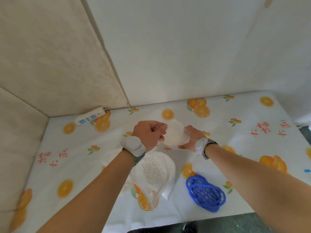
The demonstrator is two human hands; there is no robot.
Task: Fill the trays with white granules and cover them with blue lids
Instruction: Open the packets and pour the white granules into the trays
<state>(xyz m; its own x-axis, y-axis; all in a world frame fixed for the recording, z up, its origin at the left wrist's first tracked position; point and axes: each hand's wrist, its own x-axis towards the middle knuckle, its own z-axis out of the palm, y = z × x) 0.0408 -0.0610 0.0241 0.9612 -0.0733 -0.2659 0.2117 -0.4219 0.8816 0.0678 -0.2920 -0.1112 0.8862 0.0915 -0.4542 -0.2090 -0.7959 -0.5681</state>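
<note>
While the right hand (188, 140) grips the granule-filled tray (174, 134), the left hand (149, 133) pinches its rim.

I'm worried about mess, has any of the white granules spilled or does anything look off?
No clear spill. The granules sit inside their open bag, and the tray between both hands looks full. The blue lid lies unused on the table.
</note>
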